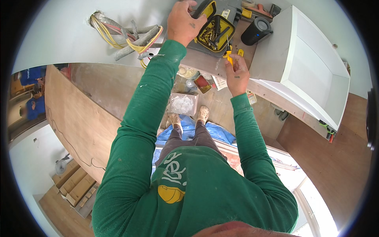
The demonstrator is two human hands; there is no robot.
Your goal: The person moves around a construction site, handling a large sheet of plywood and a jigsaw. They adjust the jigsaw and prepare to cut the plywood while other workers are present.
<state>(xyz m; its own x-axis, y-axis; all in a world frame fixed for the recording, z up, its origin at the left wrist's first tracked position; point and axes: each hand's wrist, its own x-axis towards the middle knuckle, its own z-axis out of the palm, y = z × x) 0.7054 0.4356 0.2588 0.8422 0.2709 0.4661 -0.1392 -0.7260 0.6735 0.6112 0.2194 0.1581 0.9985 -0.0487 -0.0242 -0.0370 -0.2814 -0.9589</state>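
A small zippered case (223,46), black with yellow lining, lies unfolded on top of a grey box (194,44). Dark and brass-coloured bits and small metal pieces (215,31) fill its lower half. My left hand (185,23) is closed at the edge of the case's raised lid (205,8); its fingertips are partly hidden. Between the fingers of my right hand (238,76) is a yellow-handled screwdriver (229,54), its thin shaft pointing up beside the case. Just right of that screwdriver rests another small yellow item (240,52), whose kind I cannot make out.
A black cylindrical speaker (256,31) stands right of the case, next to a white open cabinet box (316,59). Yellow and pink wires in grey conduit (130,39) stick out from the wall at left. Below are a dusty block (182,104), a reddish jar (202,84) and blue plastic sheeting (217,132).
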